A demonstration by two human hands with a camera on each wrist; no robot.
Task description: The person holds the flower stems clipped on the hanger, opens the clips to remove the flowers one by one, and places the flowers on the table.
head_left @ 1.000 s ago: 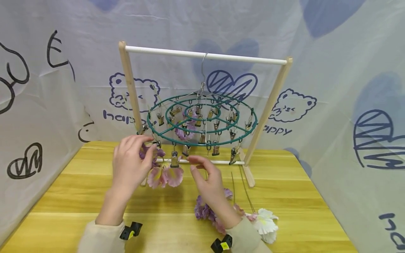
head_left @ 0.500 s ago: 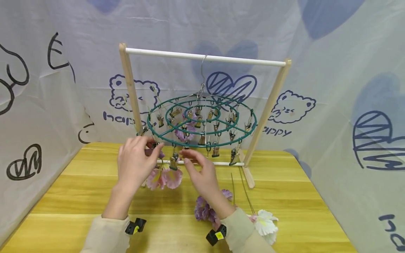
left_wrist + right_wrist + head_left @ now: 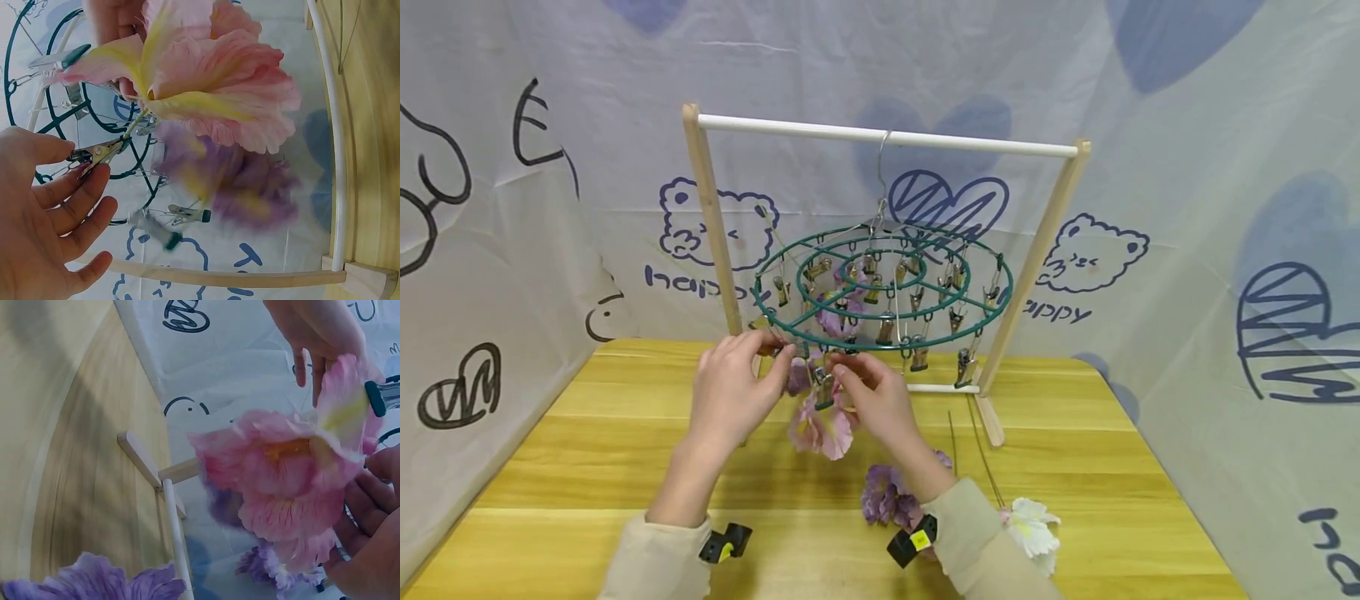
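Pink flower (image 3: 833, 435) shifts toward the counter's (image 3: 1097, 483) right edge, stem (image 3: 135, 124) seemingly meeting the clip (image 3: 103, 152) left fingers (image 3: 90, 195) pinch. Right fingers' (image 3: 871, 367) grip I can't tell.

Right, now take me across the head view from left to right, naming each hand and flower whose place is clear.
Left hand → pink flower → right hand → white flower.

My table (image 3: 1097, 467) is yellow wood-grain with rounded far corners, boxed in by creased whitish sheeting (image 3: 820, 75) left, right and behind. I've got bear doodles (image 3: 1097, 254), scribbled hearts (image 3: 460, 387), "happy" lettering (image 3: 1058, 311) and pale blue hearts (image 3: 1180, 37) on it. Light's pretty soft on my end, just faint shadows on the wood.
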